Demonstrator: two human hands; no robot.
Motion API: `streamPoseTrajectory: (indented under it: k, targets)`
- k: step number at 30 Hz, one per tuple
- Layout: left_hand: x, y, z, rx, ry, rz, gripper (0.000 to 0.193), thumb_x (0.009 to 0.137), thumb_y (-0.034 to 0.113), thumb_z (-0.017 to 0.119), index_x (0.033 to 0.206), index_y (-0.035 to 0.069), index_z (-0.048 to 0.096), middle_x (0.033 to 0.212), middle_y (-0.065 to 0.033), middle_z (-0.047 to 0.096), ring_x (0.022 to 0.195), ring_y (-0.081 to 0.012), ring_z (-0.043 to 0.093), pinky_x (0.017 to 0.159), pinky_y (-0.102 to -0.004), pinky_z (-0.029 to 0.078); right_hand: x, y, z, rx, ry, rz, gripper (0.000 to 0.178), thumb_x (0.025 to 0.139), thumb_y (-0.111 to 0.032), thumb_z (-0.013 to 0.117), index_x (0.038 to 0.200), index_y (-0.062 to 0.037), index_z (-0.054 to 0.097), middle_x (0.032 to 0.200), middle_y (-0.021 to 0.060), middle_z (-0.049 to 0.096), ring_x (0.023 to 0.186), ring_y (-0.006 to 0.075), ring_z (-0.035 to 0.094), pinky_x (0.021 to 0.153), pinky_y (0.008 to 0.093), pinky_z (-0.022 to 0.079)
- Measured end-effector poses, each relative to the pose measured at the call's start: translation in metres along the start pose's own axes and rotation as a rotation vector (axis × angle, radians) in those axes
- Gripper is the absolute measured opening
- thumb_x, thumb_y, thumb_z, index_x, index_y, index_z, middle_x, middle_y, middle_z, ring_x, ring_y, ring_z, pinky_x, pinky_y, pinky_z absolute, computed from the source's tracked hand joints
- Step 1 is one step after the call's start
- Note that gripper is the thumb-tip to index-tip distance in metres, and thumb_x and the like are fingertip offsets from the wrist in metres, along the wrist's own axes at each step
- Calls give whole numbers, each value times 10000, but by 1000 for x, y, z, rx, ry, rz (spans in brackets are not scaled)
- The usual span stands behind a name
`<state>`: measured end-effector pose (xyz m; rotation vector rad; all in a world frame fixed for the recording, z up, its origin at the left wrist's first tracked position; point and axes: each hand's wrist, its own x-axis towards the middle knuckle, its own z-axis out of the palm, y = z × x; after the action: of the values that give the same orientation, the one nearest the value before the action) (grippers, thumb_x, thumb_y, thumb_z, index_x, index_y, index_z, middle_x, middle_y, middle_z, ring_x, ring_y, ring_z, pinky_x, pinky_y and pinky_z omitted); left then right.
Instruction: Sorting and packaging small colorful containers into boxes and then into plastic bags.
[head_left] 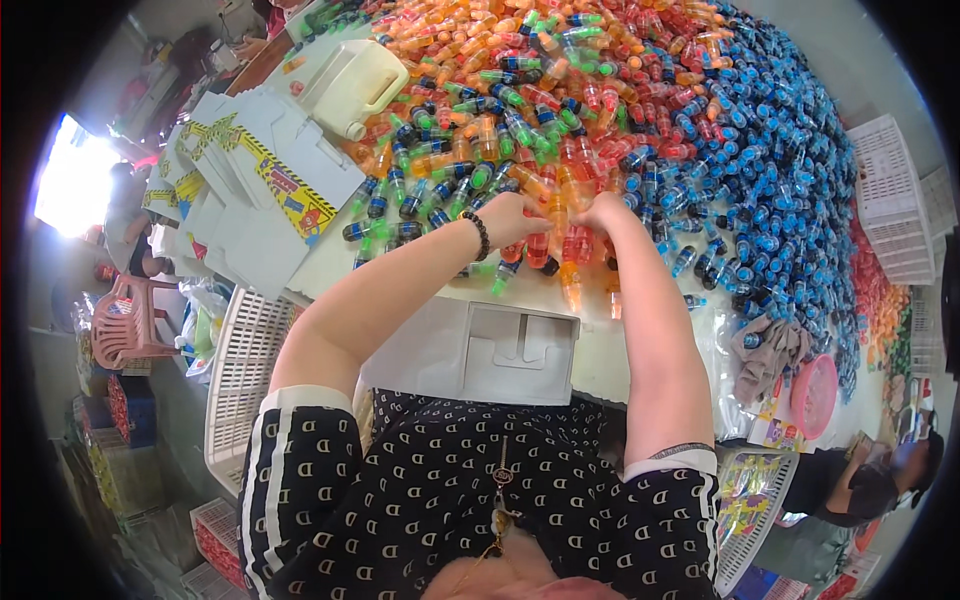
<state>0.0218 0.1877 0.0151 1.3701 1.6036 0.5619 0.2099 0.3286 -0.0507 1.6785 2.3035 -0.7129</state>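
Both of my hands reach into the near edge of a big heap of small plastic bottles. My left hand (pixel 510 220), with a dark bead bracelet at the wrist, curls over small red bottles (pixel 538 247). Close to it on the right, the fingers of my right hand (pixel 603 212) bend in around another red bottle (pixel 577 243); the fingertips are partly hidden among the bottles. Between the hands lies an orange bottle (pixel 570 285). Nearest my body, below the hands, an open white carton (pixel 420 355) with a shaped insert (pixel 510 345) stands at the table edge.
Blue bottles (pixel 770 180) fill the heap's right side. Flat printed cartons (pixel 270 190) and a white jug (pixel 350 90) are at the left. A cloth (pixel 770 355) and pink basket (pixel 815 395) lie right. White crates (pixel 235 370) flank me; another person (pixel 860 480) works at right.
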Motion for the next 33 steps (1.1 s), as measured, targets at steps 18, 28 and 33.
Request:
streamPoseTrajectory:
  k: [18,28,33]
  targets:
    - [-23,-3,-19,-265,-1,-69,342,859,247,700,1063,-25,660,821,-56,676,654,-79,563,597,-221,470,-21,-11,-7,195,-48,-86,371,695,-315,783,935,-38,731,901,138,713,812,247,685,751,344,524]
    - [-146,-3,10,-463,-39,37,249,892,204,659,1038,3,643,795,-22,666,595,-57,569,528,-223,472,-220,-24,53,827,475,-353,405,737,-131,796,1103,-43,645,840,27,649,602,86,571,495,242,469]
    - [-187,-44,58,-2,-6,386,259,836,194,684,1047,52,637,1023,-143,631,921,-309,616,808,-374,503,-268,-30,113,628,468,-660,397,709,-146,806,1073,-93,658,942,58,666,720,178,619,647,301,497]
